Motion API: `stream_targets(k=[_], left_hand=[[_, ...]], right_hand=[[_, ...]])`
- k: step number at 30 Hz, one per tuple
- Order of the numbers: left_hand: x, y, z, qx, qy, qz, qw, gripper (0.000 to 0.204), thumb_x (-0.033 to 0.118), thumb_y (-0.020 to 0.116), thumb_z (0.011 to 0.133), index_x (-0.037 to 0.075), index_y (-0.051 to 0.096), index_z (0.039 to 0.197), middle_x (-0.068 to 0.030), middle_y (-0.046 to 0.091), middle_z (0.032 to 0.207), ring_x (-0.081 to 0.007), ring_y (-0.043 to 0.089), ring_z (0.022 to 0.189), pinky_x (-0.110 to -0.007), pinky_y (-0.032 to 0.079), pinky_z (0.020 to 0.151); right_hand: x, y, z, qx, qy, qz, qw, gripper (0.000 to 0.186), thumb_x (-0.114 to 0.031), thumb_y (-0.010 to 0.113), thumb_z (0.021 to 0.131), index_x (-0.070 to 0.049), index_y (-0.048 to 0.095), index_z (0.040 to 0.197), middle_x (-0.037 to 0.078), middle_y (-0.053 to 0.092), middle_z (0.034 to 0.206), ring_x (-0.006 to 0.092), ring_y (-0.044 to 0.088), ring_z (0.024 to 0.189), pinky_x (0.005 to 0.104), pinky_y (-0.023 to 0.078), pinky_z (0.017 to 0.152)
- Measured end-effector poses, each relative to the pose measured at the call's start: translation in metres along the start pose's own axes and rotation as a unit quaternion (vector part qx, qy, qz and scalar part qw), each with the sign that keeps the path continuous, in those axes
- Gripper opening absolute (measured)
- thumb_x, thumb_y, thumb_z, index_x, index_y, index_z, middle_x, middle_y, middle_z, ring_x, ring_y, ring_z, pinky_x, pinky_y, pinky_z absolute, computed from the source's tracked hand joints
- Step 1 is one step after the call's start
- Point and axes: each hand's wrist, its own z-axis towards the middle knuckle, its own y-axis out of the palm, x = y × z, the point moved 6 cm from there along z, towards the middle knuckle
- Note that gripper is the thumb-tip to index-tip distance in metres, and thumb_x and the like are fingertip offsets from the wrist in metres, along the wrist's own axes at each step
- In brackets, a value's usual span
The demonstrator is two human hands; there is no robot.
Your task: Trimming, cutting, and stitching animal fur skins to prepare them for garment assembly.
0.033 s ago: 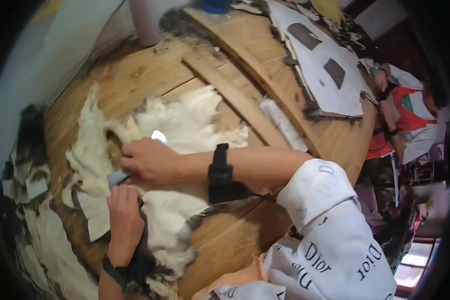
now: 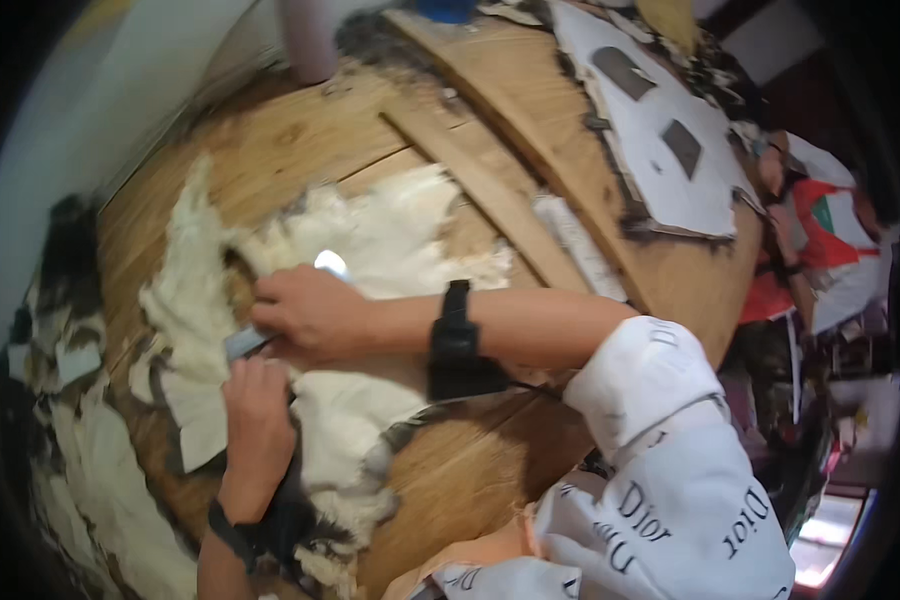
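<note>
A cream-coloured hide (image 2: 395,225) with dark fur along its edges lies spread, pale side up, on the wooden table. My right hand (image 2: 310,312) is closed over its middle, gripping a grey tool (image 2: 244,343) whose flat end sticks out toward my left hand. A bright, shiny piece (image 2: 331,264) shows just beyond my right knuckles; whether it belongs to the same tool is hidden. Close below the grey end, my left hand (image 2: 258,425) has its fingers bent and pressed together on the hide's edge. Black bands are strapped round both wrists.
Two long wooden strips (image 2: 490,205) lie slantwise beyond my right arm, with a white roll-like piece (image 2: 578,245) between them. A white backed panel (image 2: 660,130) with dark patches lies at the far right, near another person (image 2: 820,225). More hide pieces (image 2: 120,490) lie at the left.
The whole view has shifted slightly to the right. Both hands keep the same grip and place on the hide.
</note>
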Motion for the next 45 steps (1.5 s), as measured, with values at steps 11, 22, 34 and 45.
stream_targets(k=[11,22,34,45], left_hand=[[-0.004,0.001,-0.005,-0.052,-0.048,-0.036,0.997,0.014,-0.005,0.047,0.071,0.004,0.046,0.082,-0.0107,0.043,0.083,-0.0299,0.042,0.083,-0.037,0.032,0.071],[0.000,-0.070,-0.080,-0.051,-0.171,-0.089,0.980,0.009,0.015,0.062,0.075,0.007,0.059,0.075,-0.0054,0.056,0.076,-0.0242,0.052,0.083,-0.036,0.033,0.066],[0.004,-0.037,-0.123,0.053,-0.073,-0.104,0.990,0.019,0.006,0.067,0.068,0.004,0.065,0.087,-0.0092,0.063,0.094,-0.0287,0.057,0.088,-0.034,0.046,0.078],[-0.059,-0.078,-0.098,0.334,-0.318,-0.137,0.877,0.015,0.012,0.054,0.086,0.007,0.062,0.098,-0.0063,0.062,0.099,-0.0210,0.055,0.092,-0.031,0.043,0.079]], right_hand=[[0.000,-0.006,-0.003,0.005,-0.031,-0.003,0.999,0.028,-0.027,0.070,0.066,-0.008,0.053,0.078,0.009,0.048,0.077,0.0294,0.053,0.072,0.0398,0.042,0.059],[0.000,-0.010,-0.004,-0.029,0.000,-0.038,0.999,0.026,-0.023,0.072,0.068,-0.008,0.055,0.080,0.010,0.049,0.077,0.0296,0.052,0.072,0.0395,0.041,0.060],[-0.019,-0.069,0.011,-0.103,0.060,-0.064,0.991,0.020,-0.027,0.066,0.076,-0.008,0.059,0.080,0.008,0.055,0.077,0.0267,0.055,0.068,0.0361,0.044,0.060],[-0.007,-0.095,-0.058,-0.124,0.143,-0.087,0.978,0.024,-0.018,0.069,0.073,-0.004,0.064,0.092,0.009,0.057,0.076,0.0245,0.056,0.064,0.0337,0.044,0.058]])
